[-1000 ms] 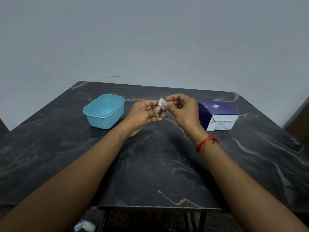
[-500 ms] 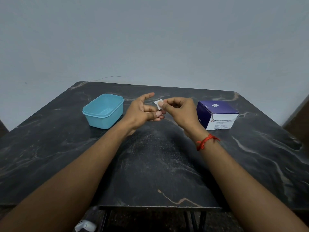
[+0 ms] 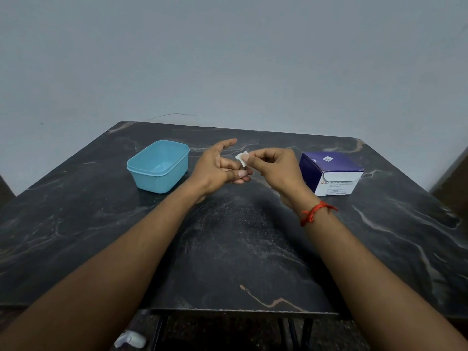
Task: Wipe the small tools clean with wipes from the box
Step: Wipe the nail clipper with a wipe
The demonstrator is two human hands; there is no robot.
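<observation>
My right hand (image 3: 274, 169) pinches a small white wipe (image 3: 241, 158) between thumb and forefinger, above the middle of the table. My left hand (image 3: 215, 169) is right beside it, forefinger stretched up and away, lower fingers curled. A tiny dark tool (image 3: 245, 170) peeks out at those curled fingertips, just under the wipe; most of it is hidden. The purple and white box of wipes (image 3: 331, 173) stands to the right of my right hand, its flap tucked in.
A light blue plastic tub (image 3: 158, 168) sits open left of my hands. The dark marble table (image 3: 228, 249) ends at a front edge near me. A white object (image 3: 130, 339) lies on the floor beneath. A wall stands behind.
My left forefinger has lifted off the wipe and now points up. The right hand has kept the wipe and moved very little.
</observation>
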